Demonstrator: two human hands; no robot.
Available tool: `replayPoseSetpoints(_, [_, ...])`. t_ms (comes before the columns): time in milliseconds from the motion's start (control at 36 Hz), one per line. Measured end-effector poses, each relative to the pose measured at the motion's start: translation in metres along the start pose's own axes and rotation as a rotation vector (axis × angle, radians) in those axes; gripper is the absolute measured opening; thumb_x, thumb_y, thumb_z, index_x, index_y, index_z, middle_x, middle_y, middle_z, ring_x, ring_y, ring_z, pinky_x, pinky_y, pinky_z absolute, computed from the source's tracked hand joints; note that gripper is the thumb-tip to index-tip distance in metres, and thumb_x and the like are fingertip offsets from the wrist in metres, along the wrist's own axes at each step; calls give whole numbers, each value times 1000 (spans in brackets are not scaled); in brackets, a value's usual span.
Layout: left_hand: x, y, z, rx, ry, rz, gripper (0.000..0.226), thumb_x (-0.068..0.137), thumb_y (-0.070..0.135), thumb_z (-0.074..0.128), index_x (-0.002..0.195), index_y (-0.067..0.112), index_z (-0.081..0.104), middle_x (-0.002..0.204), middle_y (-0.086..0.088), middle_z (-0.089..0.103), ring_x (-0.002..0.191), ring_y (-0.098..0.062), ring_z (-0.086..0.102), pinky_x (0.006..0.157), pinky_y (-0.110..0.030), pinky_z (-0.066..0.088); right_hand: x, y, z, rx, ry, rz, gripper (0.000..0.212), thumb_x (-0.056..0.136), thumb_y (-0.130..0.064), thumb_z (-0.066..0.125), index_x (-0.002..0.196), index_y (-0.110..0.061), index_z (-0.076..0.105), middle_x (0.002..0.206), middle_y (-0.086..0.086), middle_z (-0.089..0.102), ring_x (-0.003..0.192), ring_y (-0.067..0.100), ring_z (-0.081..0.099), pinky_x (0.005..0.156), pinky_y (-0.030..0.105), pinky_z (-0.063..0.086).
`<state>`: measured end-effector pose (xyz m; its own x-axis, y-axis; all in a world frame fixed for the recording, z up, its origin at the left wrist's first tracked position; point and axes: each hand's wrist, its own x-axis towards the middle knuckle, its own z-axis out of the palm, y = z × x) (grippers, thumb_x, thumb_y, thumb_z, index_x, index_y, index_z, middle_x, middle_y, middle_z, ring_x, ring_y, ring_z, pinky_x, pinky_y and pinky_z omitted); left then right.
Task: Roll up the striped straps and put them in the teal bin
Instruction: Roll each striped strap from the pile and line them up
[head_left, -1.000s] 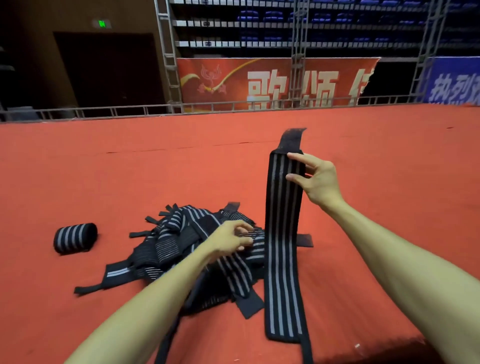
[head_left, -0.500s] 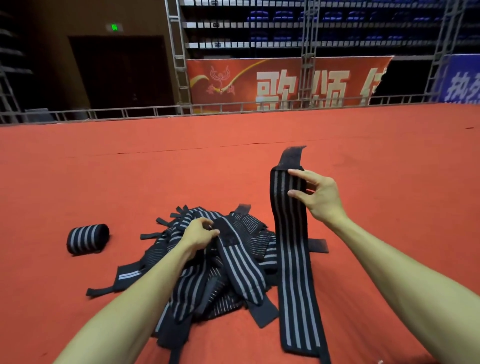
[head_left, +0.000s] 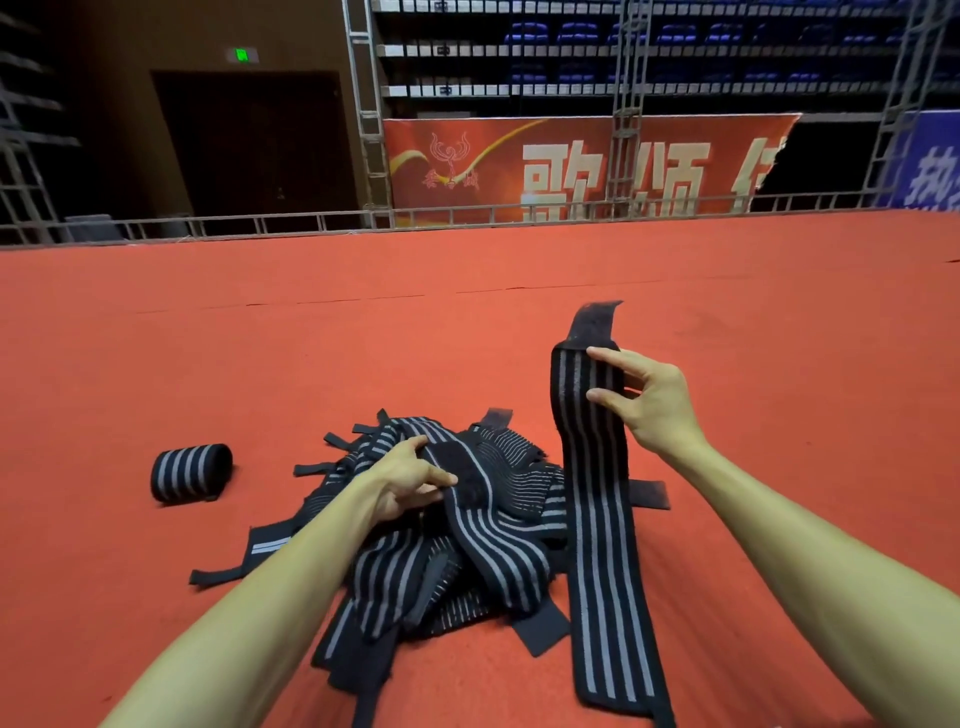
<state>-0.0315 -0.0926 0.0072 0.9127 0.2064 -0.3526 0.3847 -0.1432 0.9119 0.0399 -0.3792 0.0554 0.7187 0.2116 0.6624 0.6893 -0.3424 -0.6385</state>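
Observation:
A pile of black straps with grey stripes (head_left: 493, 525) lies on the red carpet in front of me. My left hand (head_left: 410, 480) rests on top of the pile, thumb and fingers pinching one strap there. My right hand (head_left: 644, 400) holds up the top of a long striped strap (head_left: 597, 519), which hangs down to the carpet on the right of the pile. One rolled strap (head_left: 191, 472) lies on its side to the left, apart from the pile. No teal bin shows in this view.
Red carpet (head_left: 260, 364) spreads wide on all sides. A low metal rail (head_left: 467, 218) marks its far edge, with truss towers, a red banner (head_left: 571, 166) and dark seating behind.
My left hand has shifted across the pile and taken hold of a strap on top. My right hand keeps the long strap raised; the view has moved slightly.

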Motion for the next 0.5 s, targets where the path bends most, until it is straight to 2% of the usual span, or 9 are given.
replayPoseSetpoints(56, [-11,0,-3,35,-42,29,90,85,-14,65,156,23,24,127,-18,57,51,-6,60,56,-24,58,-1,-3,1,3,-6,1,53,76,0,82,124,-14,68,126,7,66,118,17,62,97,22,52])
replayPoseSetpoints(83, [-17,1,-4,30,-61,35,90,85,-14,65,156,23,23,130,-24,57,43,-5,56,57,-24,58,-2,-5,1,4,-11,-3,53,75,0,82,124,-14,68,126,6,66,118,19,63,98,26,52])
replayPoseSetpoints(139, [-22,-3,-8,23,-87,48,90,86,-14,64,156,25,23,100,-18,67,41,-4,54,61,-24,57,-5,-11,2,2,-23,-16,52,75,1,82,124,-13,68,124,2,66,115,19,64,96,22,51])
replayPoseSetpoints(167, [-27,-4,-10,31,-80,63,90,85,-14,64,156,27,24,85,-11,65,46,-4,55,64,-25,57,-6,-14,2,1,-27,-21,52,75,1,82,124,-13,68,122,0,65,113,18,64,95,18,51])
replayPoseSetpoints(194, [-29,-5,-13,25,-96,66,91,85,-13,65,155,28,25,83,-8,64,54,-7,58,68,-26,57,-7,-18,2,0,-32,-25,52,75,2,81,124,-12,68,121,-1,65,113,18,64,94,15,50])
replayPoseSetpoints(278, [-41,-9,-27,4,-140,74,95,83,-12,67,155,33,24,113,-14,68,84,-18,65,75,-30,54,-10,-28,1,-7,-39,-31,52,76,1,81,124,-13,68,123,1,66,113,17,64,96,19,50])
replayPoseSetpoints(333, [-51,-11,-35,9,-151,92,96,83,-12,67,155,35,24,128,-16,62,92,-22,65,73,-29,54,-11,-35,-1,-12,-41,-39,52,76,1,81,124,-14,68,123,2,66,112,16,65,96,19,50])
replayPoseSetpoints(472, [-73,-21,-64,-19,-149,147,97,75,-14,73,141,44,34,128,-9,63,108,-35,67,93,-47,55,-15,-52,-1,-13,-30,-61,51,75,3,81,123,-12,69,125,8,67,111,18,65,96,24,51])
replayPoseSetpoints(500, [-63,-28,-68,-37,-111,112,99,69,-10,78,140,45,37,130,-8,63,108,-37,67,91,-49,56,-15,-55,-1,-15,-27,-66,51,75,3,81,123,-12,69,124,8,68,109,17,65,96,25,52])
